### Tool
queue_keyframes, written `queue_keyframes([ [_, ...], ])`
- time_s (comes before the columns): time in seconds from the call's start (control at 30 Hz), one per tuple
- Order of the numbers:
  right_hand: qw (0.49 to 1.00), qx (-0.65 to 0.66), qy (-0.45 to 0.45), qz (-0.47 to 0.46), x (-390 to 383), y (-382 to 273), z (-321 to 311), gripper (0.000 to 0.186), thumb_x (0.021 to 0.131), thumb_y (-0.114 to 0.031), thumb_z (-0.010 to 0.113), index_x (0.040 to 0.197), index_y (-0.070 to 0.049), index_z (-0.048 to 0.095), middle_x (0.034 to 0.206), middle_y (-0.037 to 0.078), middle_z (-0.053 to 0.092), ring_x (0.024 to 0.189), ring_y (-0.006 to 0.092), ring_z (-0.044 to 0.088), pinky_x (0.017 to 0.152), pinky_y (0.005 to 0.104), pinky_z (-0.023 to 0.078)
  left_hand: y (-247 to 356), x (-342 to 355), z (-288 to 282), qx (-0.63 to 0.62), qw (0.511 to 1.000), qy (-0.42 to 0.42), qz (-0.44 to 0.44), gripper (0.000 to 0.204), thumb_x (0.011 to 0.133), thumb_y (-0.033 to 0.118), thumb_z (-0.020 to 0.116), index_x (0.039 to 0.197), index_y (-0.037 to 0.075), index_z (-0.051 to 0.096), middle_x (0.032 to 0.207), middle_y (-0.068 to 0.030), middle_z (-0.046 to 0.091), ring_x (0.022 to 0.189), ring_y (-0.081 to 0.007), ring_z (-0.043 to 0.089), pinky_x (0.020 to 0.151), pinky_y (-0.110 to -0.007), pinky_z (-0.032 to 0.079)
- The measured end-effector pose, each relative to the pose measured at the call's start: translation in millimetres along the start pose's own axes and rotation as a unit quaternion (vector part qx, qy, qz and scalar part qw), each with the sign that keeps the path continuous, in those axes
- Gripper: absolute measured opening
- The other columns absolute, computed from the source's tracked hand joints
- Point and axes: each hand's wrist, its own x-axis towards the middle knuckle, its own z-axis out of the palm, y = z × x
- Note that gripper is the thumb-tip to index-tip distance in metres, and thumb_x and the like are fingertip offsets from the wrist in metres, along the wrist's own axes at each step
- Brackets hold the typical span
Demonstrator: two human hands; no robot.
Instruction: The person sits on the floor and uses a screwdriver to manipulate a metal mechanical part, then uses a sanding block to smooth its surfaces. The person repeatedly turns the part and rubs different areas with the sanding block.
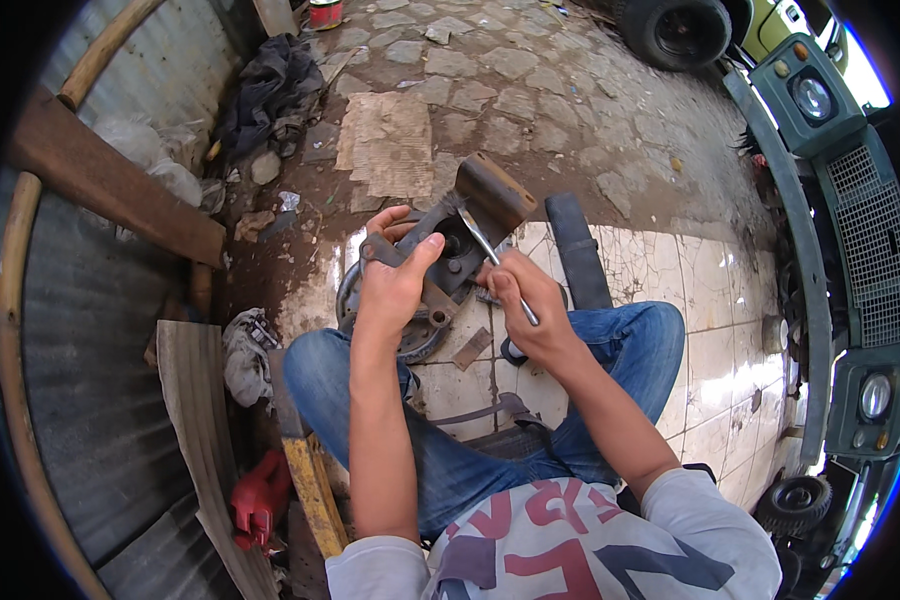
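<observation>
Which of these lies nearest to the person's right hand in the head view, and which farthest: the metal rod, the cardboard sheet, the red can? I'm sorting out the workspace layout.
From the right hand:
1. Metal rod: held in the hand itself, its tip at the rusty metal part.
2. Cardboard sheet: on the ground beyond the hands, slightly left.
3. Red can: at the picture's top edge, farthest.

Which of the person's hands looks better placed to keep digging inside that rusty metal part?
The right hand, probably. It already grips the thin metal tool, whose tip reaches into the dark bore of the rusty metal part. The left hand is wrapped around that part, steadying it.
</observation>
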Motion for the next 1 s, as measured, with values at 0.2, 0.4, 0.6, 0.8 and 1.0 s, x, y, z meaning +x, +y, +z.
queue_keyframes([
  [0.2, 0.999, 0.018, -0.005, -0.037, -38.1, 20.7, -15.1, 0.016, 0.102, -0.011, 0.052, 0.094, -0.001, 0.06, 0.081, 0.012, 0.054, 0.072, 0.027, 0.055, 0.067, 0.0368, 0.045, 1.7, 3.6, -4.2, -0.016, 1.0, 0.023, 0.001, 0.065, 0.085, 0.021, 0.076, 0.138, 0.001, 0.044, 0.115, -0.0149, 0.06, 0.102, -0.0191, 0.062, 0.09, -0.032, 0.05],
  [0.4, 0.999, 0.039, -0.01, 0.03, -5.2, 0.3, -5.2, 0.021, 0.105, -0.016, 0.049, 0.095, -0.001, 0.06, 0.08, 0.011, 0.053, 0.071, 0.0242, 0.055, 0.067, 0.0355, 0.045, -2.0, 1.3, 6.0, 0.022, 1.0, 0.0, 0.012, 0.068, 0.086, 0.031, 0.072, 0.144, 0.006, 0.043, 0.121, -0.0144, 0.055, 0.112, -0.0224, 0.055, 0.103, -0.037, 0.041],
  [0.6, 0.998, 0.048, -0.028, 0.009, -34.0, 7.2, -26.8, 0.027, 0.106, -0.017, 0.046, 0.091, 0.0, 0.061, 0.08, 0.011, 0.057, 0.071, 0.0211, 0.057, 0.067, 0.0345, 0.046, 0.7, 2.1, -5.9, -0.012, 1.0, 0.028, -0.002, 0.067, 0.087, 0.028, 0.071, 0.144, 0.007, 0.044, 0.122, -0.0153, 0.055, 0.113, -0.0227, 0.055, 0.104, -0.036, 0.04],
  [0.8, 0.998, 0.049, -0.005, 0.044, 0.4, -9.4, -8.6, 0.028, 0.107, -0.017, 0.045, 0.092, 0.001, 0.06, 0.079, 0.009, 0.057, 0.071, 0.0195, 0.056, 0.068, 0.033, 0.046, 0.5, 3.2, 4.2, -0.004, 1.0, 0.02, 0.019, 0.068, 0.087, 0.02, 0.073, 0.142, 0.0, 0.039, 0.117, -0.0165, 0.059, 0.103, -0.0204, 0.062, 0.096, -0.034, 0.047],
  [1.0, 0.996, 0.073, -0.006, 0.049, -30.6, -3.4, -21.0, 0.029, 0.108, -0.017, 0.045, 0.091, 0.002, 0.059, 0.08, 0.009, 0.058, 0.071, 0.0167, 0.055, 0.068, 0.0322, 0.046, -0.8, 6.6, -8.7, -0.043, 0.998, 0.04, 0.01, 0.068, 0.087, 0.021, 0.074, 0.141, 0.0, 0.039, 0.119, -0.0167, 0.057, 0.104, -0.0197, 0.061, 0.095, -0.034, 0.047],
])
